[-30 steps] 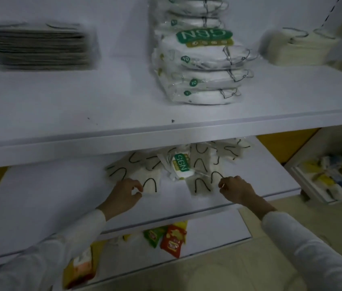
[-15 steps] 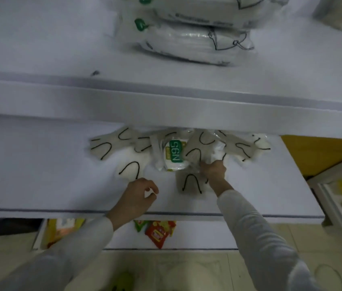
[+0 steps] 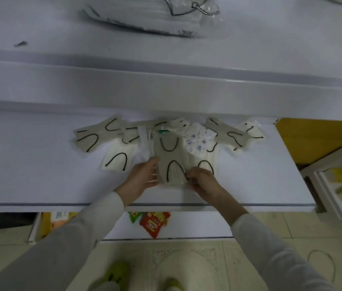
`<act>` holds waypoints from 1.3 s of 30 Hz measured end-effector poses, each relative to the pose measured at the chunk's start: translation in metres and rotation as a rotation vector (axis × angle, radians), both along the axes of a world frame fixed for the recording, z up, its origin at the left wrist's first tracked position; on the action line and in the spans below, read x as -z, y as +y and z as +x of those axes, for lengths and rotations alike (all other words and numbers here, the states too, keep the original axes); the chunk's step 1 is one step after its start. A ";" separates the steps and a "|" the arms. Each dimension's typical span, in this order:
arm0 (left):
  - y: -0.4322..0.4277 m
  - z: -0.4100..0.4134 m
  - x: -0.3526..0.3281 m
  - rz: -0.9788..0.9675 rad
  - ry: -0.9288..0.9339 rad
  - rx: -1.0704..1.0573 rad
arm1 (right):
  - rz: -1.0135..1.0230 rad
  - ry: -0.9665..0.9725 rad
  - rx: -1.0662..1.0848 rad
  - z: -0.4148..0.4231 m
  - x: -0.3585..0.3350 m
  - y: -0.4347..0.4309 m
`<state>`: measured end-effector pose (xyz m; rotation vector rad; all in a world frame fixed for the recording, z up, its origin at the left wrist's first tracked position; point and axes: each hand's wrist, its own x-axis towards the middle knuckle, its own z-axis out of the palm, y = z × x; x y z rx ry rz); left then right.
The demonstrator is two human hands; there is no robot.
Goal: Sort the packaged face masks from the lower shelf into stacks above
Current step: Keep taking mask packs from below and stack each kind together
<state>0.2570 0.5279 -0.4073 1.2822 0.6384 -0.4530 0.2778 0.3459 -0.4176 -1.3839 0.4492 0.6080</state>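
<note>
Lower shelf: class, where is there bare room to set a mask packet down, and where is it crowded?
Bare: the white lower shelf left of the grey masks with black loops, and right of the cream mask to the shelf end. Crowded: the centre, where mask packets overlap.

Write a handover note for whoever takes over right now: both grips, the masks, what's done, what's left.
Left grip: open, fingers against the left edge of the grey mask packet.
Right grip: pinches that packet's lower right edge.
The packet is at the front of the lower shelf; the other packets lie spread behind it.
Done: bagged masks sit on the upper shelf.
Left: move this packet up, then the rest.
</note>
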 end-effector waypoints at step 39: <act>0.018 -0.031 -0.001 0.142 -0.109 -0.145 | -0.038 -0.023 0.055 -0.044 -0.075 -0.006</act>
